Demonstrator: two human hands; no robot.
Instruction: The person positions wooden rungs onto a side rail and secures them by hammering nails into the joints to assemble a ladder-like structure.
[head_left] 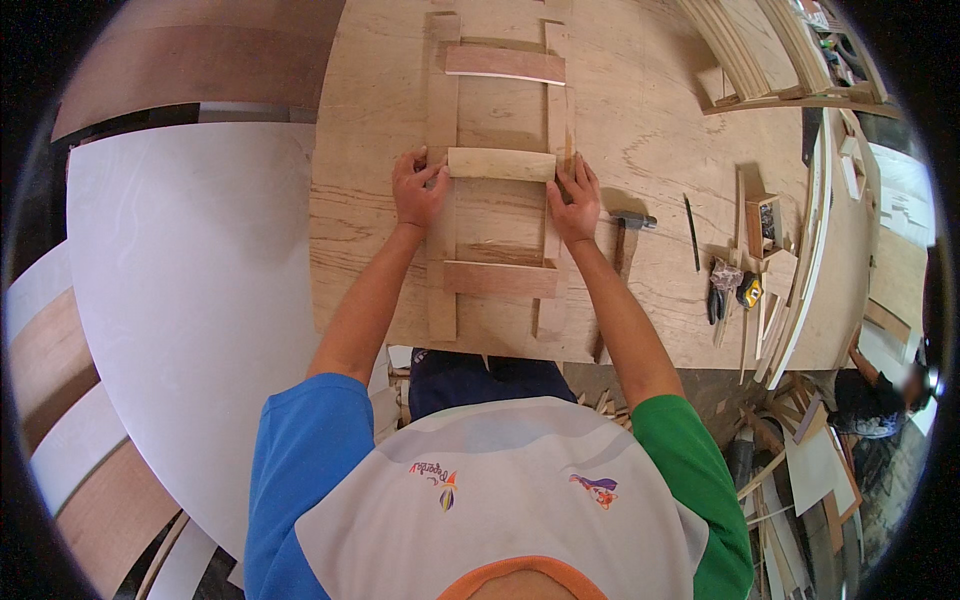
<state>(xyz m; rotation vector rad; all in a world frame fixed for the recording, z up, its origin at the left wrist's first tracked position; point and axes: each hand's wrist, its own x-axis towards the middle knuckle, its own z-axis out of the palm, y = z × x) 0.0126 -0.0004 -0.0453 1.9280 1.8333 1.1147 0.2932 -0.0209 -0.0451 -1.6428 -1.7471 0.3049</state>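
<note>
A ladder-like wooden frame lies flat on the plywood worktop, with a left rail point(442, 225) and a right rail point(556, 120). Between my hands a pale wooden slat point(500, 164) spans both rails. My left hand point(416, 190) is closed around its left end, thumb against the slat and fingers by the rail's outer side. At the right end, my right hand point(575, 205) grips in the same way, its thumb on the inner side. A reddish slat point(505, 65) crosses the rails farther away, and another reddish slat point(500, 279) crosses them nearer me.
A hammer point(628, 235) lies right of my right forearm. Farther right are a dark thin rod point(691, 232), pliers point(717, 300), a yellow tape measure point(750, 290) and a small wooden box point(764, 225). A white panel point(190, 300) stands left. Another person point(870, 395) is at far right.
</note>
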